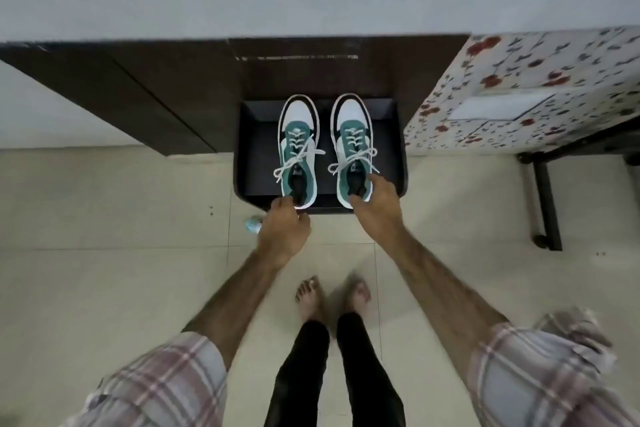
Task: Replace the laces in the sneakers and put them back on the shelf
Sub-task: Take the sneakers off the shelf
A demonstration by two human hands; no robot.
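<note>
Both sneakers stand side by side on the dark shelf (249, 149), toes toward 12 o'clock, white laces tied. The right hand (375, 208) grips the heel collar of the right sneaker (353, 146); the left hand (282, 232) curls its fingers at the heel of the left sneaker (298, 146). They look light, and the heel seems the firmest hold.

The two sneakers (298, 149) (353, 146) are teal and white with black trim and white laces (298, 158). The shelf (256, 149) is black, the cabinet (156, 87) dark brown, the floor (104, 270) cream tile. The cloth (554, 80) is white with red flowers; the sleeves (166, 388) are plaid.
</note>
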